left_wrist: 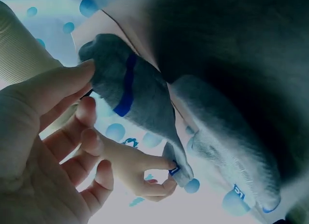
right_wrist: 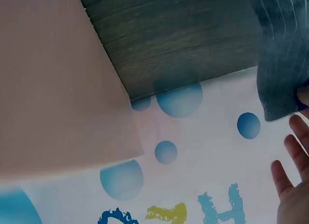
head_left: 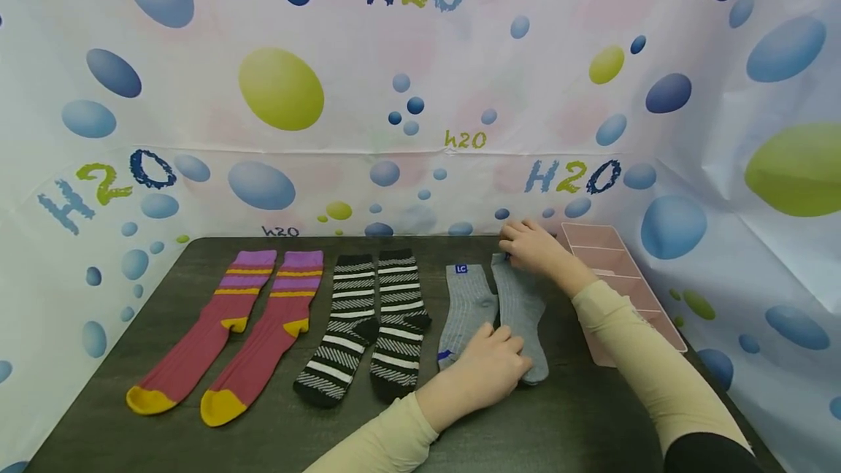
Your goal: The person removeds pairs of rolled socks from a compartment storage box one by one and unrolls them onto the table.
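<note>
Two light grey ribbed socks lie side by side on the dark table. My right hand (head_left: 531, 247) pinches the cuff of the right grey sock (head_left: 519, 309) at the far edge; in the left wrist view, the thumb presses a small blue tag on that cuff. My left hand (head_left: 486, 365) is at the toe end of the same sock, which shows a blue stripe in the left wrist view, and pinches its tip between thumb and fingers. Just left lies the other grey sock (head_left: 465, 305), with a blue label at its cuff; my left hand partly covers its toe.
Black-and-white striped socks (head_left: 355, 327) lie in a pair left of the grey ones. Further left is a pair of maroon socks (head_left: 197, 334) with yellow toes and heels. A pink compartment box (head_left: 598, 261) stands at the right, beside my right forearm. A dotted backdrop (head_left: 420, 79) rises behind the table.
</note>
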A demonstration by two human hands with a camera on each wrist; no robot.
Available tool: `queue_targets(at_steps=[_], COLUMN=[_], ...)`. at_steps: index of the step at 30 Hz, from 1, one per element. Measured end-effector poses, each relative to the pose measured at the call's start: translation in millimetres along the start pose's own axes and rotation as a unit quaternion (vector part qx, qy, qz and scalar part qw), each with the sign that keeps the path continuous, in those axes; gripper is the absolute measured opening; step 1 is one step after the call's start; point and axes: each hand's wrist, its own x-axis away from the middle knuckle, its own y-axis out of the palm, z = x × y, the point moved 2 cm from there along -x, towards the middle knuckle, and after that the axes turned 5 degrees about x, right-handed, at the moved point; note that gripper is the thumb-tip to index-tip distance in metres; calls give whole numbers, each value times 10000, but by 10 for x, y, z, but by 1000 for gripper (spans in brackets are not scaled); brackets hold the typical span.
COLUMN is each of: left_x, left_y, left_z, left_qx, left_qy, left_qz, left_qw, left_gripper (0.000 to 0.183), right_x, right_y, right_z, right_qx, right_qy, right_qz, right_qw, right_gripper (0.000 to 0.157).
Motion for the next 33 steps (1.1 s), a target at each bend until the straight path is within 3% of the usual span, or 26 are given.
queue_targets(at_steps=[6, 18, 30, 33], left_x=[27, 20, 13, 17], left_y=[58, 179, 153, 116], left_z=[-1, 50, 2, -20], left_qx=[57, 302, 576, 725], left_qy=[-79, -202, -298, -360], left_qz=[-362, -1065, -1569, -1705], left_qw=[9993, 9936, 9855, 9820], left_gripper=[16, 16, 9, 15], right_x=[32, 274, 238, 215], right_y=[85, 263, 241, 227], right_z=[-30, -6, -2, -12], right_qx=[-125, -196, -275, -273], right_qy=[197, 405, 433, 461], right_qz=[-414, -664, -431, -411], right_qw=[9989, 9968, 9978, 9977], right_gripper=[9, 12, 16, 19])
